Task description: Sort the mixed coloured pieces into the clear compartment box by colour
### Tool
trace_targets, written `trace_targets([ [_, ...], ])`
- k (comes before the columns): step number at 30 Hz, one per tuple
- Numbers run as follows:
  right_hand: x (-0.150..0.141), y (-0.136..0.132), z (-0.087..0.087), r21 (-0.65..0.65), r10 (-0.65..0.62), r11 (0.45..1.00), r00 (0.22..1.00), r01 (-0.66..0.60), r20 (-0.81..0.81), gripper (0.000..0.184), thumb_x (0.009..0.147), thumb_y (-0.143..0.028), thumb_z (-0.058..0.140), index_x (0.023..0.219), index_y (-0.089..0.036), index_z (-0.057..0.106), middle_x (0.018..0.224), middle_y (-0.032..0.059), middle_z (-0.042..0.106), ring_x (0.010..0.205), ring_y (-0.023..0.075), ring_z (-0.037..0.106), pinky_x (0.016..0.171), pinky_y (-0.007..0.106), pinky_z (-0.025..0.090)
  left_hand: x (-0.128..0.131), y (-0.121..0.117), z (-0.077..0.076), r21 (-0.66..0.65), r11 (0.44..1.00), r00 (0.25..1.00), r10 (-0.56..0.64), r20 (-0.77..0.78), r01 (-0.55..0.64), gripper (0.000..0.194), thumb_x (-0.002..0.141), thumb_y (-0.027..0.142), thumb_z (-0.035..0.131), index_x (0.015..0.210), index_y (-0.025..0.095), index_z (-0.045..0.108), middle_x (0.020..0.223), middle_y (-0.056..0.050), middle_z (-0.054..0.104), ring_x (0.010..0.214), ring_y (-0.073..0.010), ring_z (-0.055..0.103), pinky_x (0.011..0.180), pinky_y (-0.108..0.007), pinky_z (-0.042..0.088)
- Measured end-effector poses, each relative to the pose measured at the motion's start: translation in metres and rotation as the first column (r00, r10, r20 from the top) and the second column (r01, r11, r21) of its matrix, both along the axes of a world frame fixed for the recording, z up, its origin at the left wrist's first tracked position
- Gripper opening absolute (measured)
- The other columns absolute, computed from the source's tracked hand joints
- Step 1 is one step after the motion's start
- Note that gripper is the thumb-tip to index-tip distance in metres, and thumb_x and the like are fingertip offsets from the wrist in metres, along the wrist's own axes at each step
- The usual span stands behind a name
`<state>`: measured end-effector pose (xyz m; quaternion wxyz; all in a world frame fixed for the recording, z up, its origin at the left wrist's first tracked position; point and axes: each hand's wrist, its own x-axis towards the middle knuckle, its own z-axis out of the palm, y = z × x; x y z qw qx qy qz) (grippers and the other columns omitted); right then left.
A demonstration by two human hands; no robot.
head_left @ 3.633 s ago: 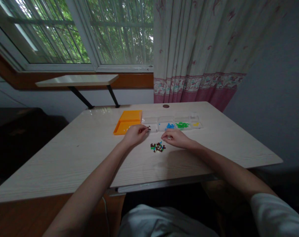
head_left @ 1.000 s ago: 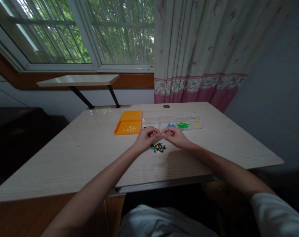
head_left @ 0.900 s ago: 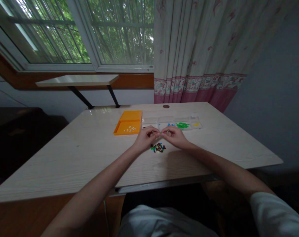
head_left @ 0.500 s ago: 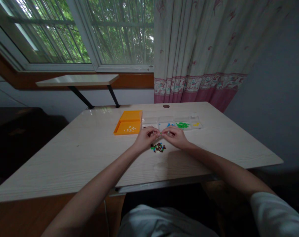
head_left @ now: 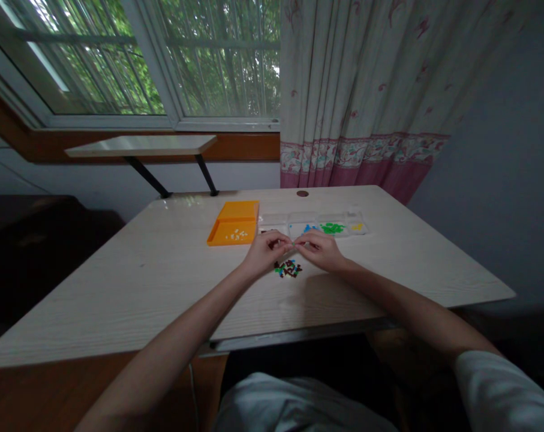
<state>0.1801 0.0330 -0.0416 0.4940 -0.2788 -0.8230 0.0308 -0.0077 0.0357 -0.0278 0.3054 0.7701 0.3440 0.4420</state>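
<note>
My left hand [head_left: 266, 249] and my right hand [head_left: 320, 249] meet over the middle of the table, fingertips nearly touching. Both are closed in a pinch on a tiny greenish piece [head_left: 292, 243] between them, its exact shape too small to make out. Just below the fingers lies a loose pile of small pieces [head_left: 288, 269], mostly dark brown with some green, blue and white. Behind my hands, clear plastic boxes [head_left: 303, 217] hold blue pieces [head_left: 309, 228], green pieces [head_left: 332, 228] and yellow pieces [head_left: 357, 227]. My left hand partly hides some dark pieces there.
An open orange box [head_left: 239, 210] with small white pieces [head_left: 238, 234] stands behind my left hand. A raised shelf [head_left: 141, 144] on black legs is at the back left of the pale wooden table [head_left: 164, 288]. A curtain [head_left: 343, 90] hangs behind the table.
Both hands stay in nearly the same place, still pinched together. The green piece between the fingertips shows less than before. The pile and boxes have not moved.
</note>
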Motion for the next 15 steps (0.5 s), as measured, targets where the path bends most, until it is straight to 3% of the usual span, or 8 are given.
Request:
trace_targets([
  [15,0.0022,0.0001,-0.0008,-0.004,-0.007,1.000,0.999,0.007,0.052,0.012,0.080,-0.024,0.056,0.082,-0.018,0.065,0.074,0.0046,0.064,0.068,0.0125,0.058,0.063,0.024,0.046,0.0009,-0.0007,-0.0004,-0.004,1.000,0.999,0.002,-0.042,-0.003,0.016,0.072,0.029,0.063,0.075,0.013,0.067,0.067,-0.002,0.059,0.057,-0.0087,0.044,0.053,-0.020,0.034],
])
